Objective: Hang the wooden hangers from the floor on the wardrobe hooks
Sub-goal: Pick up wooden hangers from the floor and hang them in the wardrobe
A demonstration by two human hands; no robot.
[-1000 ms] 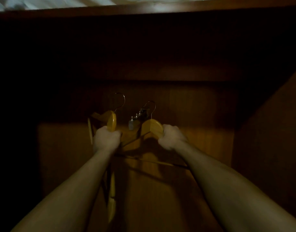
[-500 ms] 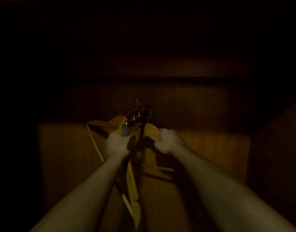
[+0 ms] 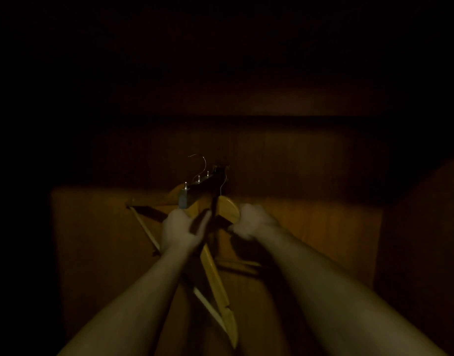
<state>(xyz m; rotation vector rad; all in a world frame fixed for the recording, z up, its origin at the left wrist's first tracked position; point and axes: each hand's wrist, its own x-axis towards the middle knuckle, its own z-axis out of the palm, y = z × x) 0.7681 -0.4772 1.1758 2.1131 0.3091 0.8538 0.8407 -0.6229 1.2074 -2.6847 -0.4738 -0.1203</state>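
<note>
Two wooden hangers sit mid-frame under the hook rail (image 3: pixel 197 187): your left hand (image 3: pixel 181 231) wraps around the left hanger (image 3: pixel 215 278), your right hand (image 3: pixel 254 222) grips the right hanger (image 3: pixel 228 208), dark wardrobe back panel (image 3: pixel 310 222) behind.

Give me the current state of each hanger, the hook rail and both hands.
Left hand: closed on the left hanger, near its top.
Right hand: gripping the right hanger; blurred.
Left hanger: held tilted, its wire hook up beside the rail, not visibly seated.
Right hanger: wire hook reaches the rail's far end; too dark to confirm it is hung.
Hook rail: juts from the wardrobe back, pegs upright.
</note>
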